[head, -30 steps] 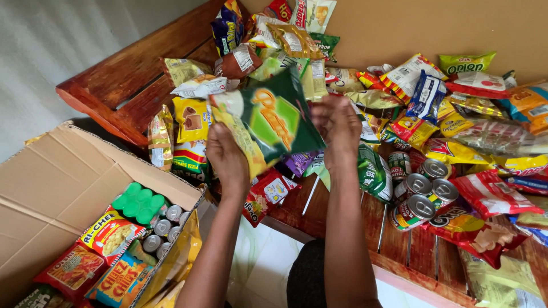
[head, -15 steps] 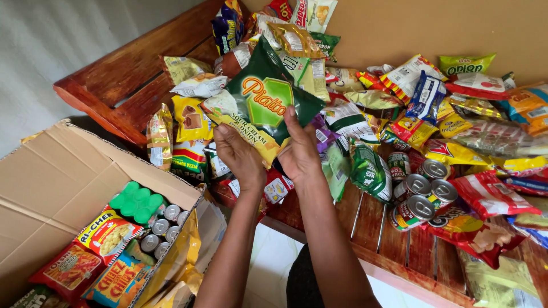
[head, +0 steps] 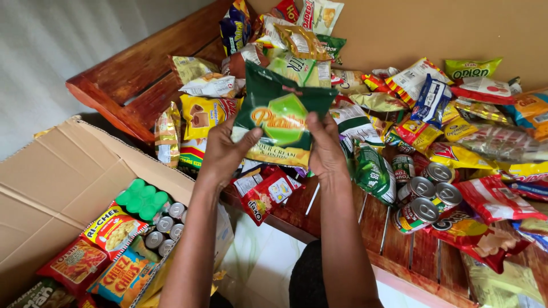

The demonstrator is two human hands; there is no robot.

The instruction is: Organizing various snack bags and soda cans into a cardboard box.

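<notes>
A dark green snack bag (head: 281,114) with a lighter green hexagon and a yellow lower band is held upright over the wooden table. My left hand (head: 225,149) grips its lower left edge, thumb across the front. My right hand (head: 326,147) grips its lower right edge. Both forearms reach up from the bottom of the view. Right under the bag lie a small red packet (head: 264,195) and a yellow packet (head: 204,117).
A slatted wooden table (head: 131,80) is heaped with snack bags, with three small cans (head: 425,197) at the right. An open cardboard box (head: 57,188) at the lower left holds chip bags, several cans and a green pack (head: 141,199). A tan wall (head: 422,28) stands behind.
The green bag has been turned from tilted to upright between my hands. Both hands have moved to its two lower corners.
</notes>
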